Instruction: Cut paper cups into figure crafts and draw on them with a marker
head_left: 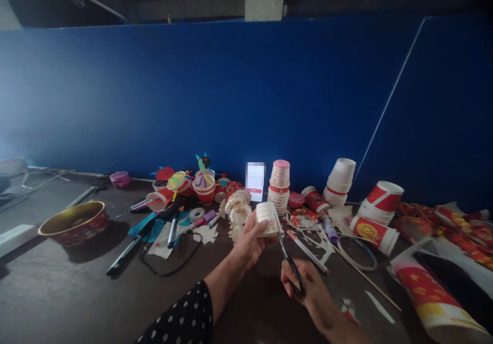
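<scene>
In the middle of the view my left hand (pixel 250 241) is closed round a white paper cup (pixel 265 213) with orange and red drawn lines on its side. My right hand (pixel 306 282) grips the black handles of a pair of scissors (pixel 289 264). Their blades point up and lie against the right side of the cup; whether they are cutting into it I cannot tell. Just behind the cup rises a stack of paper cups (pixel 279 196) with a pink top and a red band. Left of my left hand lies a pile of cream-coloured cut paper (pixel 238 213).
A lit phone screen (pixel 254 179) stands near the blue wall. To the left are a red-gold bowl (pixel 73 226), decorated cups (pixel 204 187), markers and a roll of tape (pixel 196 214). More paper cups (pixel 339 179), a marker (pixel 308 251), a thin stick (pixel 367 277) and paper scraps (pixel 379 305) lie right.
</scene>
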A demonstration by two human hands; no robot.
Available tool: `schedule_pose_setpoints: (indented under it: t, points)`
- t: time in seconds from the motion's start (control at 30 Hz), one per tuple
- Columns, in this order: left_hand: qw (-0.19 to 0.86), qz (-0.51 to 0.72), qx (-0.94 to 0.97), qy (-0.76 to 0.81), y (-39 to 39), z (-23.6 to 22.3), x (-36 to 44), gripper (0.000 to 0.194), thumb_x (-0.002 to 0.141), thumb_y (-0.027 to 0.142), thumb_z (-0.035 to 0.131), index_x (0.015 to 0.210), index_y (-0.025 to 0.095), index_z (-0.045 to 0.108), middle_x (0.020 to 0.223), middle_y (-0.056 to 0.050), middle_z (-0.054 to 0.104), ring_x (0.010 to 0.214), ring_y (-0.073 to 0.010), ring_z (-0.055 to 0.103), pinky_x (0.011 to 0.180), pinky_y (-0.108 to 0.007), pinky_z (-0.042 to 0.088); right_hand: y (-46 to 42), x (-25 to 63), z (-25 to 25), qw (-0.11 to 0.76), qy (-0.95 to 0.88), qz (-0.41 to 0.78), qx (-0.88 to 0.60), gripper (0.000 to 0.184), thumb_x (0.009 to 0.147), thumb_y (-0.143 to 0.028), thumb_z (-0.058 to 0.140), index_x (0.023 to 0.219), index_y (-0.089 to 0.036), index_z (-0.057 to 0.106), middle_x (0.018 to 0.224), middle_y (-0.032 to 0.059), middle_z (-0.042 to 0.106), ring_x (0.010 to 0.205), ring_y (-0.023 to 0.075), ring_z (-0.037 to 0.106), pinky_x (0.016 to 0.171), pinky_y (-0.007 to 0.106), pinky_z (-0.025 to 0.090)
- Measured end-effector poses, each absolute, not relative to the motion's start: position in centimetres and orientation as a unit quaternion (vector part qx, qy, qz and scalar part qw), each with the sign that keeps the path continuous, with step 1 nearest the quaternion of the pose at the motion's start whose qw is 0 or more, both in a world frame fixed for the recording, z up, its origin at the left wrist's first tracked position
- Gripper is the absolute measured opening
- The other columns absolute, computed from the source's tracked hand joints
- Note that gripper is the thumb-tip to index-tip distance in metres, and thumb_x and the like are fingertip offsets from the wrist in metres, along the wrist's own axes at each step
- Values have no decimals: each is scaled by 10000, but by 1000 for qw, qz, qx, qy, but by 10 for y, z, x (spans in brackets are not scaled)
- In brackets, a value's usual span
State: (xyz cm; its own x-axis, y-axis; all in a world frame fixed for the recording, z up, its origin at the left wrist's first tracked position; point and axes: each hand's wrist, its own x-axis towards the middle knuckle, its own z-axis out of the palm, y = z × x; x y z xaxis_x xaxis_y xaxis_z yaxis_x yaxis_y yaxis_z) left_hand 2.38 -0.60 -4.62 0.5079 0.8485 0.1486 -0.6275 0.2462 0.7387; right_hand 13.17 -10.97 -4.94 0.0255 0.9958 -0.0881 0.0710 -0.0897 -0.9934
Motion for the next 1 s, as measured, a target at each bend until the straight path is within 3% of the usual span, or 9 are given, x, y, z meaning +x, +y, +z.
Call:
schedule_pose_setpoints:
  t: [0.43, 1.0]
  points:
    - [776, 476, 383, 154, -6, -46, 24, 547, 701, 251, 616, 1206, 214, 408, 953, -73, 617, 746, -198, 613, 571, -268, 472, -112, 127, -42, 480, -471, 490, -554, 454, 675, -598, 484, 518, -178, 413, 437, -50, 360, 444, 71, 303, 437, 200, 215]
    - [777, 473, 390, 144, -7, -47, 25, 486, 721, 245, 601, 1179, 204, 444, 964, -72, 610, 767, -190, 598, 569, -260, 472, -111, 130, -45, 464, -487, 493, -552, 440, 692, -592, 473, 557, -175, 439, 461, -41, 388, 446, 70, 282, 436, 206, 181]
